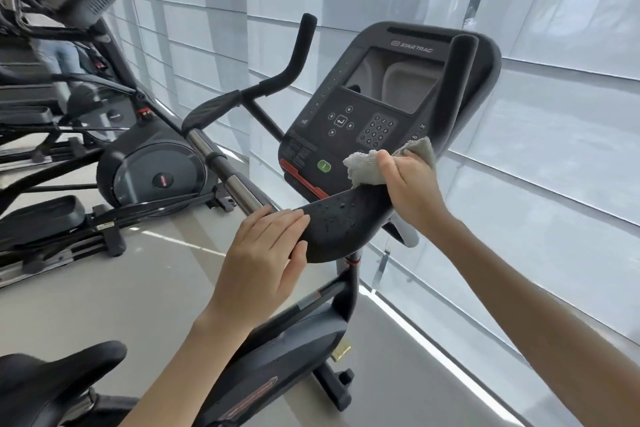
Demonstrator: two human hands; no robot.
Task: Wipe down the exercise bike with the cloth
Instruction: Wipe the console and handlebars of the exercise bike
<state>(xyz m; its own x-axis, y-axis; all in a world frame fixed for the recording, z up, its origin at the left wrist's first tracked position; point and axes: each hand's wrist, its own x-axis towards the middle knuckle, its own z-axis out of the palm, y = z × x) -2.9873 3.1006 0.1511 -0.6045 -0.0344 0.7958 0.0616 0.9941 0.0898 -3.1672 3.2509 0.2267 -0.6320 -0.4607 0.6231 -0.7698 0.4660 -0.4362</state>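
Right hand [408, 184] is gripping the cloth [363, 166] on the wet pad [346, 232] of the bike [294, 340] below the console [381, 90], left hand [266, 253] lying flat-fingered on its end; firm strokes toward that hand should lift the droplets [341, 206].

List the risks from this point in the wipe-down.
The cloth in the right hand is close to the green button on the console; a swipe might press it. Droplets lie on the arm pad beside the left hand; that hand could slip.
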